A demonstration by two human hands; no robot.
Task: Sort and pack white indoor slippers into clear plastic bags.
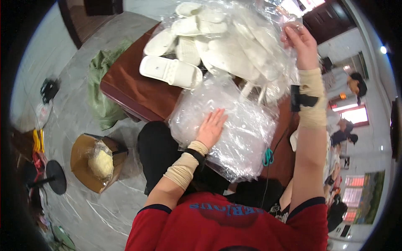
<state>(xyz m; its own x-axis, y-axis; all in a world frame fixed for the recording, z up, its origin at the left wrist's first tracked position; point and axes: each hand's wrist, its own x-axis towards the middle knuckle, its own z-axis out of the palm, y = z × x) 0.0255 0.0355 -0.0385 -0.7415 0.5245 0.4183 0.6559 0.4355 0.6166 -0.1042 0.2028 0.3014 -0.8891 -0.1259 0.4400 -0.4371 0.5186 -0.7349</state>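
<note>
My left hand (211, 127) lies with fingers outstretched on a stack of clear plastic bags (247, 138) near my lap. Up at the far right, my right hand (300, 41) is closed on the edge of a clear plastic bag (272, 21). That large bag spreads over many white slippers (234, 54), some seen through the film. Nearer the left, a white slipper (169, 72) lies uncovered with its strap showing. Teal-handled scissors (268, 157) rest beside the stack's right edge. Both wrists are wrapped in beige bandage.
The slippers lie on a brown-covered table (134, 79). A green woven sack (102, 96) slumps at its left. On the floor stands an open cardboard box (81, 161) holding a yellowish plastic-wrapped bundle (101, 164). A stand with a round black base (56, 177) is farther left. Other people sit at the right.
</note>
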